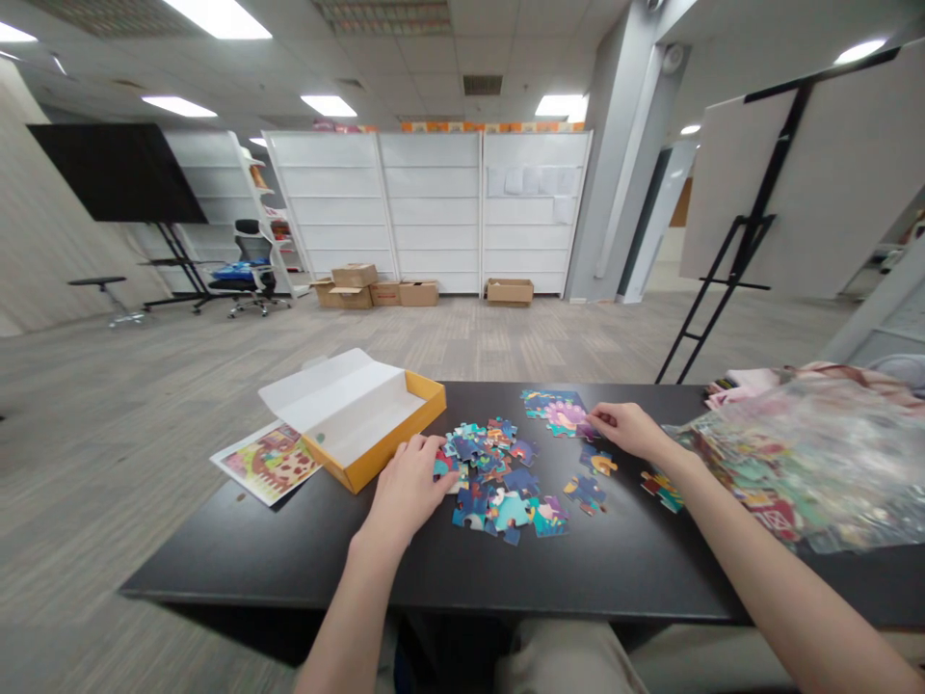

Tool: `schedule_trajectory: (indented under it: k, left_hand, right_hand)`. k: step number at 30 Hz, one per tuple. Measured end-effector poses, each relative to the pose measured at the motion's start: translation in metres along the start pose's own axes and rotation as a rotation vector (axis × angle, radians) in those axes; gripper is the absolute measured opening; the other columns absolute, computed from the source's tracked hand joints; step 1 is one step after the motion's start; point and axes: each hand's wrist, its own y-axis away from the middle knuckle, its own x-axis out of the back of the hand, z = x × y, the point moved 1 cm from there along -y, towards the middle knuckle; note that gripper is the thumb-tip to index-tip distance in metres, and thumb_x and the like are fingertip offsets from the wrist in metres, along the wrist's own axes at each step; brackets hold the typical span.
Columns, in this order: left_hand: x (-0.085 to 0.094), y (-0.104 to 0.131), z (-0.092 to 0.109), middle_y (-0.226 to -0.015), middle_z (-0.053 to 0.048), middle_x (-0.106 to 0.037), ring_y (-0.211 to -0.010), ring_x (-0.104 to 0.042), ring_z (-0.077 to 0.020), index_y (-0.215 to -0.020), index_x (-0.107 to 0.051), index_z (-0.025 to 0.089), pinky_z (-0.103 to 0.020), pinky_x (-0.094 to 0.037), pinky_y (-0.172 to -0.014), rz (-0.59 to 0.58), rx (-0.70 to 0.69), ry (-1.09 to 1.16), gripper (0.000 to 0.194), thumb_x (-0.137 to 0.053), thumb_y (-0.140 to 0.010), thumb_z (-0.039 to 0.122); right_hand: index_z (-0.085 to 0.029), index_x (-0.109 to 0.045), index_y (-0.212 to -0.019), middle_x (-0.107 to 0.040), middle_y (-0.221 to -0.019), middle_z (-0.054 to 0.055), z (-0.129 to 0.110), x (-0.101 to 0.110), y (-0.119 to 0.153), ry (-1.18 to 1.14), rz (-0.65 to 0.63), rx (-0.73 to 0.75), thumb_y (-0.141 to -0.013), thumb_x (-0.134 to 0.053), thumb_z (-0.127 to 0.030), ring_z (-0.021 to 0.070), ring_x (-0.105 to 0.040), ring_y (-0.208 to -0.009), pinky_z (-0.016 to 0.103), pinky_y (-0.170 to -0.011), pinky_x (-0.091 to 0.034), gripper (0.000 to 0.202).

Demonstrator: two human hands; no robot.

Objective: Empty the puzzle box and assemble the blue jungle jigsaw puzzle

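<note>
Jigsaw pieces [504,482]: heaped near the middle of the black table [289,554], mostly blue and teal, overlapping, directly between the two hands.

Right hand [627,430]: beyond the heap and to its right, at the right end of a joined section [553,410]. Palm side down, fingers curled in, thumb and index finger brought together at the section's purple edge. Whether a piece is pinched between the tips or only pressed, cannot tell. Wrist nearly straight; forearm runs in on a long diagonal from the lower right corner, clear of the heap.

Left hand [413,482]: at the left edge of the heap, back of hand up. Loosely open, fingers bent gently and close together, thumb set apart and pointing right over the pieces. Reddish piece shows in the gap between thumb and fingers; contact there hard to judge. Forearm rises steeply from the bottom edge, leaning right.

Near the hands: a small loose cluster [587,492] lies right of the heap, nearer the person than the joined section. Just beyond the left hand, a yellow box [397,445], white inside, its flap folded up and back. Printed picture sheet [266,465] left of the box.

Farther out: clear plastic bag [816,463] of colourful pieces beside the right forearm. White shelving [430,212] and cardboard boxes [354,287] across the room.
</note>
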Motion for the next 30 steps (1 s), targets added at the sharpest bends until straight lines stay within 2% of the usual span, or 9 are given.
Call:
schedule_trajectory:
  k: [3, 6, 8, 10, 12, 17, 22, 30]
  left_hand:
    - [0.001, 0.001, 0.003, -0.12, -0.009, -0.062, -0.11, -0.058, -0.0279, -0.121, -0.06, 0.023, -0.039, -0.047, -0.091, 0.061, -0.01, -0.027, 0.03, -0.061, -0.091, 0.031]
    - [0.005, 0.006, 0.013, -0.119, -0.008, -0.064, -0.111, -0.058, -0.0264, -0.115, -0.063, 0.022, -0.039, -0.045, -0.096, 0.113, -0.135, 0.088, 0.024, -0.061, -0.092, 0.025]
    - [0.005, 0.012, 0.024, -0.117, -0.006, -0.066, -0.112, -0.058, -0.0244, -0.114, -0.064, 0.022, -0.037, -0.045, -0.098, 0.065, -0.29, 0.228, 0.025, -0.066, -0.089, 0.026]
    - [0.001, 0.018, 0.034, -0.117, -0.004, -0.068, -0.113, -0.058, -0.0237, -0.113, -0.065, 0.023, -0.037, -0.044, -0.1, -0.044, -0.431, 0.328, 0.033, -0.075, -0.083, 0.03]
    - [-0.006, 0.022, 0.041, -0.118, -0.004, -0.069, -0.116, -0.058, -0.0258, -0.113, -0.066, 0.023, -0.039, -0.043, -0.103, -0.129, -0.482, 0.354, 0.041, -0.081, -0.076, 0.034]
    - [-0.016, 0.02, 0.042, -0.12, -0.006, -0.069, -0.117, -0.058, -0.0292, -0.113, -0.067, 0.022, -0.043, -0.042, -0.103, -0.166, -0.44, 0.327, 0.044, -0.082, -0.075, 0.037]
    - [-0.015, 0.016, 0.036, -0.114, -0.005, -0.07, -0.11, -0.06, -0.0278, -0.111, -0.067, 0.023, -0.041, -0.044, -0.098, -0.142, -0.432, 0.287, 0.032, -0.075, -0.082, 0.033]
    - [-0.011, 0.015, 0.04, -0.113, -0.006, -0.068, -0.11, -0.059, -0.0272, -0.115, -0.066, 0.021, -0.041, -0.045, -0.098, -0.14, -0.421, 0.27, 0.038, -0.075, -0.08, 0.03]
  right_hand:
    - [-0.021, -0.068, -0.079, -0.068, -0.067, 0.004, 0.001, -0.002, -0.001, 0.005, -0.007, 0.003, -0.091, -0.047, -0.049, 0.0174, -0.057, -0.06, 0.026, -0.057, -0.035, 0.037]
    - [-0.021, -0.068, -0.079, -0.067, -0.067, 0.004, 0.0, -0.002, -0.001, 0.005, -0.006, 0.0, -0.091, -0.046, -0.049, 0.0174, -0.057, -0.059, 0.026, -0.056, -0.035, 0.037]
    - [-0.021, -0.068, -0.077, -0.067, -0.066, 0.004, -0.002, -0.002, -0.001, 0.003, -0.004, -0.001, -0.09, -0.047, -0.049, 0.0174, -0.057, -0.059, 0.026, -0.056, -0.035, 0.037]
    - [-0.022, -0.068, -0.077, -0.068, -0.066, 0.004, -0.003, -0.001, -0.001, 0.002, -0.004, 0.001, -0.09, -0.047, -0.049, 0.0175, -0.058, -0.059, 0.026, -0.056, -0.035, 0.037]
    - [-0.021, -0.068, -0.077, -0.068, -0.066, 0.004, -0.004, -0.001, -0.001, 0.004, -0.002, 0.0, -0.09, -0.047, -0.049, 0.0174, -0.058, -0.059, 0.026, -0.056, -0.035, 0.037]
    - [-0.021, -0.069, -0.078, -0.068, -0.065, 0.004, -0.004, -0.001, 0.0, -0.009, 0.004, 0.004, -0.091, -0.047, -0.049, 0.017, -0.057, -0.058, 0.026, -0.056, -0.036, 0.037]
    - [-0.021, -0.069, -0.078, -0.069, -0.067, 0.004, -0.006, 0.0, 0.0, -0.021, -0.003, 0.013, -0.091, -0.048, -0.048, 0.017, -0.058, -0.058, 0.026, -0.056, -0.036, 0.037]
    - [-0.021, -0.068, -0.078, -0.07, -0.069, 0.005, -0.005, -0.001, -0.001, -0.006, -0.014, 0.021, -0.091, -0.047, -0.05, 0.0172, -0.059, -0.059, 0.026, -0.057, -0.036, 0.038]
